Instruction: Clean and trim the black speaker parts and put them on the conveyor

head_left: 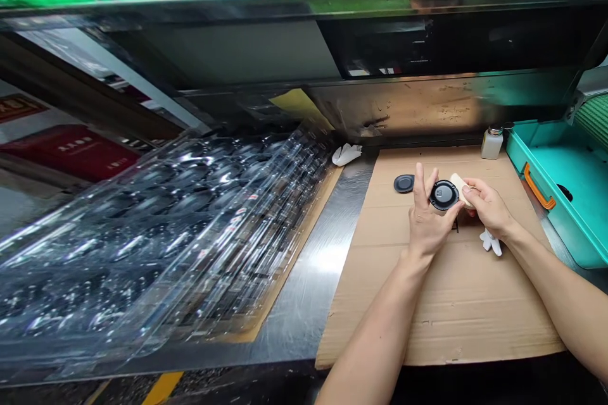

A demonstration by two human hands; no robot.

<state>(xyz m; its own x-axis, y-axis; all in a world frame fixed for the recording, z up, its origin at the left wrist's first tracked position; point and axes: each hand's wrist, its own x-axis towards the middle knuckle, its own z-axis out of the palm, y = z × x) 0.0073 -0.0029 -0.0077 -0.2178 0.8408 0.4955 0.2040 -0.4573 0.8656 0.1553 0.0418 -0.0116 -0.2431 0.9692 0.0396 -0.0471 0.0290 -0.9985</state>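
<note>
Above a cardboard sheet (380, 291), my left hand (430, 218) holds a round black part (444, 195) by its rim, between thumb and fingers, with some fingers raised. My right hand (488, 205) pinches a cream-coloured pad (460, 188) against the right edge of the black part. A second dark oval part (404, 183) lies on the cardboard, left of my left hand. A crumpled white piece (491, 243) rests just below my right hand. Something small and dark under the hands is mostly hidden.
Clear plastic trays with dark round parts (190, 202) are stacked at the left. Crumpled white tissue (346, 154) lies beside them. A small bottle (492, 143) stands at the cardboard's back edge. At the right is a teal bin (579, 228) with an orange handle (539, 188).
</note>
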